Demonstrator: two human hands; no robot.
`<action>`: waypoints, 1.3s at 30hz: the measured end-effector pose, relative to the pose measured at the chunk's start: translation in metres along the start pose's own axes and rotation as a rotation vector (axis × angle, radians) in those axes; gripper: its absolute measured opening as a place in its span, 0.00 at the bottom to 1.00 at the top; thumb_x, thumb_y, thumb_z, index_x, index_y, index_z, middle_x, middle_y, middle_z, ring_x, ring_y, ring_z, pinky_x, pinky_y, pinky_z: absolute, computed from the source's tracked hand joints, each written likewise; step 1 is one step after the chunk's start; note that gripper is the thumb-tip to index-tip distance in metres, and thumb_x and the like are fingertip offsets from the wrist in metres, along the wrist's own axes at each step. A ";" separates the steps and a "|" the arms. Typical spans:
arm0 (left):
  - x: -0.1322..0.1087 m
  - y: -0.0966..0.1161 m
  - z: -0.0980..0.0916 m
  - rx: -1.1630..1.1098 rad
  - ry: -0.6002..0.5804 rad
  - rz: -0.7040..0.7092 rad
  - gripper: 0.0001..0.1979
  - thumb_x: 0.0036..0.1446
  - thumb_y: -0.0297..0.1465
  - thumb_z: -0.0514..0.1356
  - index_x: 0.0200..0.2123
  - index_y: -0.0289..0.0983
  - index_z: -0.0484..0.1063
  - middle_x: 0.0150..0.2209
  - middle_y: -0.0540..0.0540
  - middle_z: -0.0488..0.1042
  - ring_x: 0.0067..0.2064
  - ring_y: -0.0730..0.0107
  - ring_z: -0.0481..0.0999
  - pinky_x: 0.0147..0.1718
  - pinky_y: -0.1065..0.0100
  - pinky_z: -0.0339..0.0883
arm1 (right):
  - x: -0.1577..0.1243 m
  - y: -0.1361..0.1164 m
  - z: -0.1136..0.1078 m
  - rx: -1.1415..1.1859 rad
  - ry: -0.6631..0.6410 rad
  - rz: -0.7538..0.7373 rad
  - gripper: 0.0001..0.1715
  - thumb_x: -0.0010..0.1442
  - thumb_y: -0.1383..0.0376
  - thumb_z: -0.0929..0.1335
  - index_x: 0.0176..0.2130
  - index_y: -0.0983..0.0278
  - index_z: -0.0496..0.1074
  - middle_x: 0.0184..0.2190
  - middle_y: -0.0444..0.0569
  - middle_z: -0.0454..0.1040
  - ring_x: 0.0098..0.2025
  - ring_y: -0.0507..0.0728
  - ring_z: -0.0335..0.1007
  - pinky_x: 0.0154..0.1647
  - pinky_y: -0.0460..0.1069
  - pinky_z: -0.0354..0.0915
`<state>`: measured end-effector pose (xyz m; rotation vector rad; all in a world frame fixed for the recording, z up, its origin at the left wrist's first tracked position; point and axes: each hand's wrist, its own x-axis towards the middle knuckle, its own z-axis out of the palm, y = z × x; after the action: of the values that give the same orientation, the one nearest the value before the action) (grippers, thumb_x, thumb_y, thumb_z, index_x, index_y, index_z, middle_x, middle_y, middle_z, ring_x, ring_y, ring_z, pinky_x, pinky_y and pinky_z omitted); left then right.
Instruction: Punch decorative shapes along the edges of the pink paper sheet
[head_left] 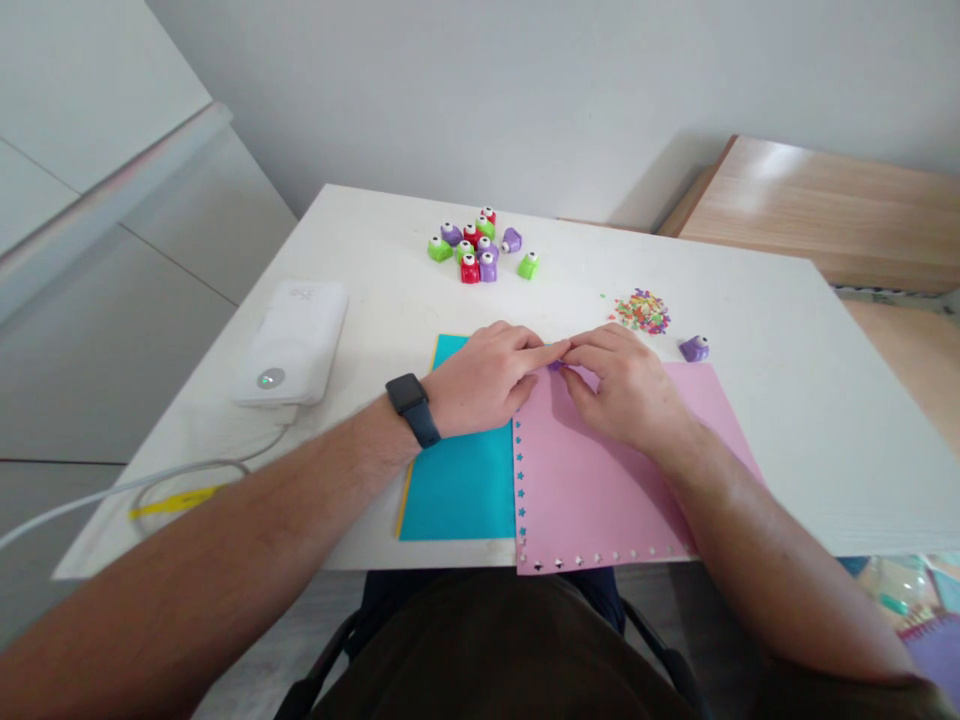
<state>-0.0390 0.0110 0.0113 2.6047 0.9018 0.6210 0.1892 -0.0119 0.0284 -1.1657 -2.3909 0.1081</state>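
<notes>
My left hand [491, 375] and my right hand [619, 380] meet at the top edge of a pink sheet [630, 480]. Between their fingertips shows a bit of a small purple craft punch [555, 366], mostly hidden. My right fingers and thumb are closed around it. My left index finger reaches across to it, with the thumb below and the other fingers curled. Small punched shapes, stars among them, run along the sheet's left and bottom edges. A blue sheet [457, 490] with a yellow edge lies partly under the pink one.
Several red, green and purple craft punches [469, 268] stand at the back of the white table [810, 440]. A pile of coloured paper cut-outs [645, 312] and another purple punch [694, 348] are at right. A white power bank [292, 340] with a cable [202, 465] lies left.
</notes>
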 end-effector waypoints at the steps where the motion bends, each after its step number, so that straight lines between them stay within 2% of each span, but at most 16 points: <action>1: 0.000 0.001 0.000 -0.005 -0.001 -0.001 0.24 0.69 0.26 0.55 0.66 0.42 0.72 0.52 0.40 0.78 0.55 0.56 0.75 0.59 0.51 0.70 | 0.000 0.000 0.000 0.003 -0.007 0.002 0.13 0.68 0.70 0.67 0.40 0.61 0.82 0.42 0.55 0.83 0.47 0.65 0.77 0.53 0.62 0.70; 10: 0.004 0.002 0.001 0.005 0.005 0.002 0.23 0.67 0.24 0.55 0.61 0.41 0.76 0.56 0.39 0.77 0.58 0.55 0.75 0.60 0.49 0.70 | 0.000 0.000 -0.001 -0.013 -0.054 -0.007 0.16 0.67 0.72 0.66 0.43 0.62 0.84 0.43 0.56 0.82 0.49 0.65 0.75 0.56 0.63 0.70; 18: 0.002 0.002 0.002 0.028 -0.007 -0.005 0.26 0.63 0.23 0.57 0.63 0.41 0.75 0.57 0.39 0.75 0.58 0.54 0.75 0.60 0.49 0.69 | 0.000 0.003 0.000 -0.027 -0.089 -0.024 0.17 0.68 0.72 0.65 0.43 0.62 0.84 0.42 0.55 0.82 0.48 0.64 0.75 0.57 0.62 0.70; 29: 0.002 0.003 0.002 0.072 -0.017 -0.024 0.26 0.62 0.24 0.58 0.62 0.41 0.76 0.57 0.39 0.76 0.57 0.53 0.75 0.58 0.49 0.70 | 0.002 0.006 0.003 -0.020 -0.082 -0.031 0.15 0.68 0.72 0.66 0.42 0.60 0.83 0.42 0.53 0.82 0.47 0.62 0.76 0.55 0.60 0.69; 33: 0.001 0.001 -0.001 0.070 -0.002 -0.041 0.24 0.65 0.25 0.58 0.62 0.41 0.76 0.54 0.39 0.77 0.56 0.54 0.75 0.57 0.50 0.70 | 0.002 0.011 0.003 0.058 -0.047 -0.031 0.11 0.66 0.72 0.69 0.43 0.61 0.82 0.44 0.52 0.84 0.47 0.61 0.78 0.56 0.59 0.69; 39: -0.002 -0.007 0.000 0.091 0.029 -0.068 0.25 0.69 0.31 0.59 0.68 0.39 0.70 0.52 0.39 0.78 0.53 0.55 0.76 0.56 0.51 0.71 | 0.000 0.009 0.006 0.085 -0.017 0.098 0.07 0.65 0.70 0.70 0.44 0.62 0.78 0.42 0.54 0.84 0.45 0.63 0.78 0.50 0.58 0.70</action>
<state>-0.0438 0.0148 0.0077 2.6381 1.0466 0.6148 0.1931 -0.0057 0.0210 -1.2466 -2.3192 0.2507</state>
